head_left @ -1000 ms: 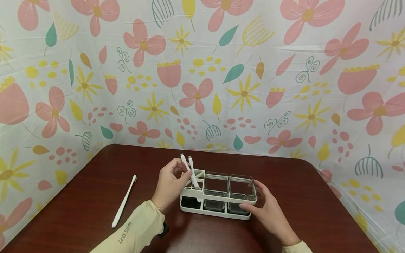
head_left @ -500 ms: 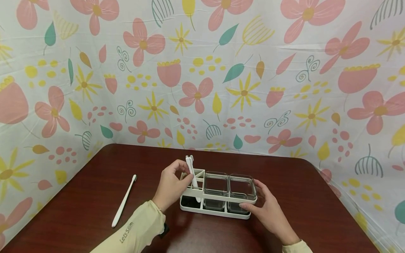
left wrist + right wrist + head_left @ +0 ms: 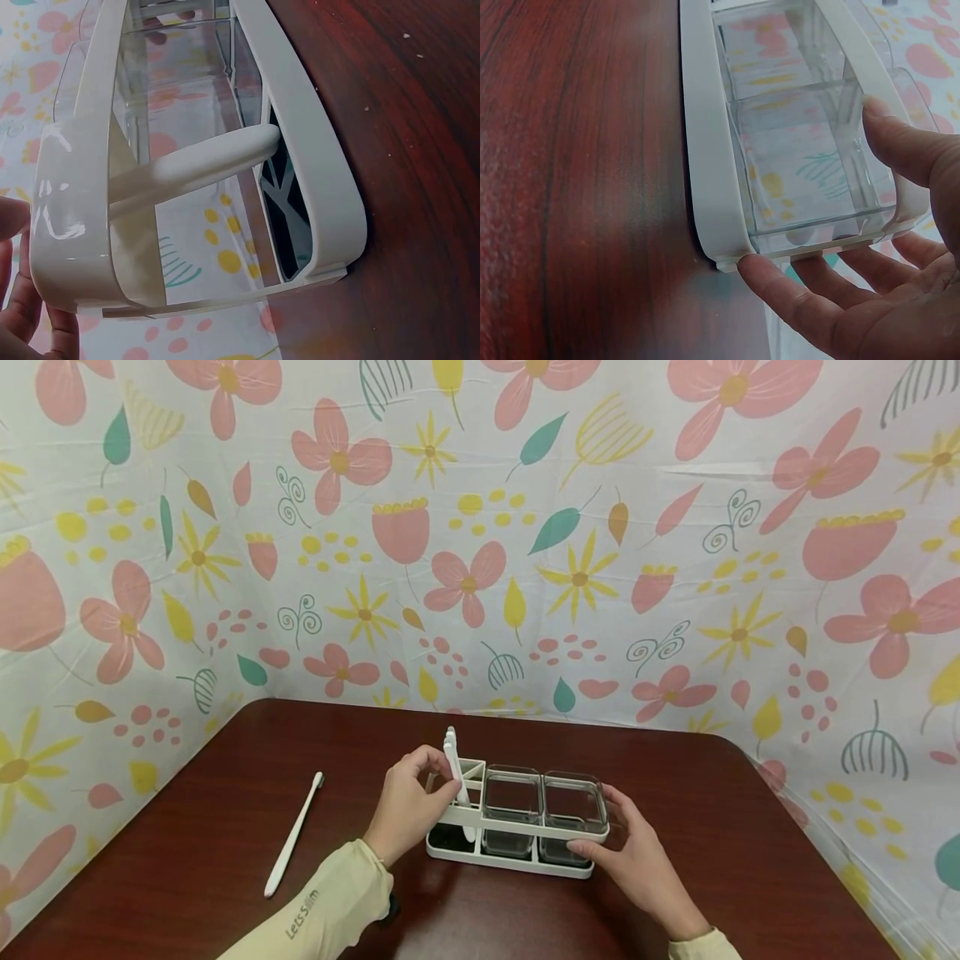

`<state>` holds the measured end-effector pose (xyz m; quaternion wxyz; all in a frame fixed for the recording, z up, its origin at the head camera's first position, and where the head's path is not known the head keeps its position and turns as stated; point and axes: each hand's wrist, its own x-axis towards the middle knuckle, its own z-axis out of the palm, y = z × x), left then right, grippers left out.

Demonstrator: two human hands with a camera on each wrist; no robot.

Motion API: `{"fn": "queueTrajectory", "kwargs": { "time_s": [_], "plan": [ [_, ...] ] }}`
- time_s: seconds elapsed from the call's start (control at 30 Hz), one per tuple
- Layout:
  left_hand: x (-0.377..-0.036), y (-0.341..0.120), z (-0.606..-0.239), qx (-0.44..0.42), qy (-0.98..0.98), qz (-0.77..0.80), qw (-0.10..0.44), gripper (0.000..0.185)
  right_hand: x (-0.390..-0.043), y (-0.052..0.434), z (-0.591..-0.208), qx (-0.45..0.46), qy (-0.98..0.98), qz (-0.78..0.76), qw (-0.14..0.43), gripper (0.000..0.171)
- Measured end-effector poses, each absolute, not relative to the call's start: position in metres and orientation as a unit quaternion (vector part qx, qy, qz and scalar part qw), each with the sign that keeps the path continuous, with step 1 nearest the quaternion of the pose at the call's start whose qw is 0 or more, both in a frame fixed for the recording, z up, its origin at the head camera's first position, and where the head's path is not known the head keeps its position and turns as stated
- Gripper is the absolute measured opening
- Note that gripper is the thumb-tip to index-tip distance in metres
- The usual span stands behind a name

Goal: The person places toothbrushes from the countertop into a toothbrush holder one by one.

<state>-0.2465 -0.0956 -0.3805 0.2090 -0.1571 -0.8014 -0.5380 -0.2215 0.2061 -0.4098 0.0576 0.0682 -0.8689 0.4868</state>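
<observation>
At the middle of the bench [image 3: 225, 827], a white rack [image 3: 517, 847] stands with its long side toward the person; the left hand [image 3: 408, 806] is at its nine-o'clock end, fingers curled and pinching two white toothbrushes [image 3: 452, 760] that stand nearly upright in the divided end slot, heads up; the right hand [image 3: 637, 860] is at the three-o'clock end, thumb along the front rail and straight fingers cupping the end wall — steadying it, not clamped.

Judging by how things lie, the work is partly done: two brushes sit in the slot with the hand not yet off them; a third brush [image 3: 294, 837] lies flat on the bench out at nine o'clock, well apart from the rack and untouched; the two clear cups [image 3: 543, 802] hold nothing that I can see.

Materials: the rack is glossy moulded plastic, off-white, with rounded corners and an open base rail [image 3: 315, 165] through which the bench shows; the left wrist view has one brush handle [image 3: 202, 161] — smooth, matt, rounded — leaning across the slot to rest against the far rail. The cups [image 3: 795, 150] are square, thin-walled and transparent, with softly rounded edges; they sit side by side in the frame, the patterned cloth [image 3: 525, 527] behind showing through them. The bench is dark reddish wood grain with a slight sheen.
</observation>
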Motion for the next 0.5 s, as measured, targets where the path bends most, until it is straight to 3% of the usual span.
{"fn": "queueTrajectory", "kwargs": {
  "time_s": [0.5],
  "plan": [
    [-0.2464, -0.0956, -0.3857, -0.145, -0.801, -0.547, 0.195, 0.019, -0.2220, 0.2060, -0.4113, 0.071, -0.871, 0.482, 0.064, 0.092]
  ]
}}
